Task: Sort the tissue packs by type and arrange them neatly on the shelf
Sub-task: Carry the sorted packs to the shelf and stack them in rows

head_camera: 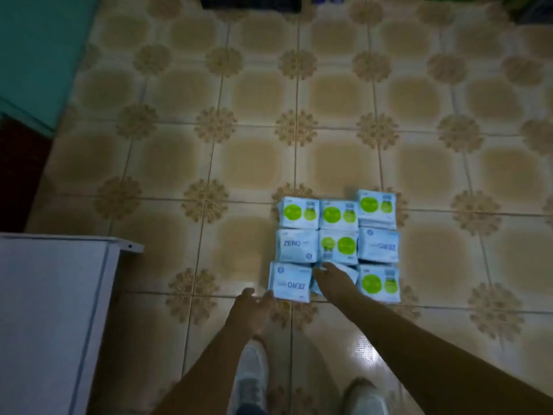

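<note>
Dim room, patterned tile floor (179, 145), and the tissue packs (338, 247) sit on it in a three-by-three block, green-circle and ZERO types still mixed. Looks like the picking-up step: right hand (333, 280) lies on the middle pack of the near row, fingers too blurry to call; left hand (250, 310) touches the near-left ZERO pack (289, 283), fingers loosely apart. Next it needs a real grip. White cabinet (54, 310) stands left, well apart.

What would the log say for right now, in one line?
stage: sorting on floor | packs: three-by-three block, types mixed | left hand: touching near-left ZERO pack | right hand: on near-middle pack | shelf: not seen
</note>
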